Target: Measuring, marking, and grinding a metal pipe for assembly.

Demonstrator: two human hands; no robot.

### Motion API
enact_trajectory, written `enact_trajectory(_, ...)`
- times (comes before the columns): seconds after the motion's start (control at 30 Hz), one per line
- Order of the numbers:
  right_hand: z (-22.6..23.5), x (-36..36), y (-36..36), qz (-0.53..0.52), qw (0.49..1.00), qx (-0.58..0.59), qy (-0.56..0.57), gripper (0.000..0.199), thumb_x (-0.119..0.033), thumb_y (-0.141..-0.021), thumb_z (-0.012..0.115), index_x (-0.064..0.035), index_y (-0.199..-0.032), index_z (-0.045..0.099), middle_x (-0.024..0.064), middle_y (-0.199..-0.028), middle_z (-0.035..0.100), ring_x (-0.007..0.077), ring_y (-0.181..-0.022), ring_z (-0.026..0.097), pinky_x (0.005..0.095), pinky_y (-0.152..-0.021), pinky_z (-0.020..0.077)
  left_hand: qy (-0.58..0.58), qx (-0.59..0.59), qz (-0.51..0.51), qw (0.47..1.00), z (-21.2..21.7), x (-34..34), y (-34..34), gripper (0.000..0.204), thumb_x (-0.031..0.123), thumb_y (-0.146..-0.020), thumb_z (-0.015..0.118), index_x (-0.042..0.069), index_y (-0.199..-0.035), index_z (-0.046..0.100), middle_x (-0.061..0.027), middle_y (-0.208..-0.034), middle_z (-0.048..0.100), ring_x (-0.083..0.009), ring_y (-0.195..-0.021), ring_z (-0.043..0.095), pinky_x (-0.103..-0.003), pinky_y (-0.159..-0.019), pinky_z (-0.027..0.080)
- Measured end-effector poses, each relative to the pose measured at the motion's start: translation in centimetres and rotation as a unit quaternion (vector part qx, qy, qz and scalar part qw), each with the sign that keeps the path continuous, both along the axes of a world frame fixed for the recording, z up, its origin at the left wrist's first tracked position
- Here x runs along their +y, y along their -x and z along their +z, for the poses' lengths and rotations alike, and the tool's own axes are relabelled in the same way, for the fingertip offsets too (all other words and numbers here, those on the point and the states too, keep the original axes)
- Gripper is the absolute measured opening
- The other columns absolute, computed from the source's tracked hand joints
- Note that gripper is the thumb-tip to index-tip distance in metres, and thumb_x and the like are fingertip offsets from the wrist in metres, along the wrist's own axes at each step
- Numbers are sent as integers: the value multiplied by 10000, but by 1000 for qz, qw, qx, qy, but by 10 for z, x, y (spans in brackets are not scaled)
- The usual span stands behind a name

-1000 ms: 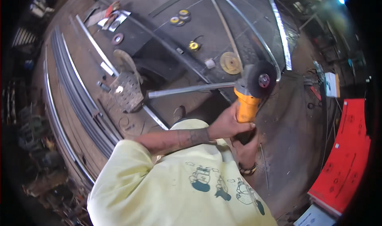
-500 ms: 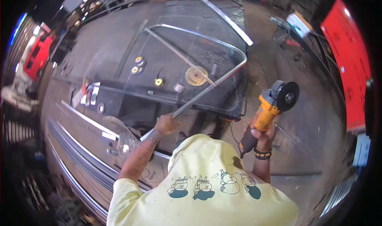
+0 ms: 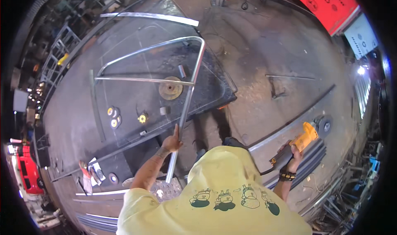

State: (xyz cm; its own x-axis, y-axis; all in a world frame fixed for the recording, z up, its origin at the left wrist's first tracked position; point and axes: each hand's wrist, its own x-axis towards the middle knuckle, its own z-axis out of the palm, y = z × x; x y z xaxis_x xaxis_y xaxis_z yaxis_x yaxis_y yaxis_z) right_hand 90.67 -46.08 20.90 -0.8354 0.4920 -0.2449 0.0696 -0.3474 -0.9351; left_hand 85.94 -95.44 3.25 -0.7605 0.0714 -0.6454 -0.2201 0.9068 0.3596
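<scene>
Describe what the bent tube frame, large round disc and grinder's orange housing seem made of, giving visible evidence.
Bent tube frame: metal, likely steel, smooth and shiny; bright reflections run along it.
Large round disc: unclear, perhaps worn metal or fibre; dull, brownish surface.
Grinder's orange housing: probably moulded plastic; solid bright colour, no bare-metal look.

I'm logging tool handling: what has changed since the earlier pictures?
The left hand let go of the grinder and took hold of the frame. The right hand, keeping the grinder, swung it out to the right. The tape measure and round disc stayed on the table.
</scene>
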Motion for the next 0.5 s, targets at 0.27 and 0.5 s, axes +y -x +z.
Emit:
enact_trajectory(0.27, -10, -14, -81, -61, 998, -13, -20, 429, -283, -801, 643, 13, -1087, 520, 118, -804, 599, 251, -649, 626, 392, -569, 555, -109, 91, -96, 985, 23, -21, 46, 920, 203, -833, 629, 184, -1560, 66, -192, -871, 668, -323, -813, 671, -445, -709, 499)
enact_trajectory(0.5, -7, -16, -74, -87, 996, 21, 18, 421, -233, -780, 655, 5, -1093, 505, 126, -821, 597, 254, -620, 620, 380, -554, 555, -245, 193, -93, 946, 67, 15, 142, 434, 179, -838, 613, 87, -1262, 609, -59, -848, 656, -150, -776, 608, -320, -695, 483)
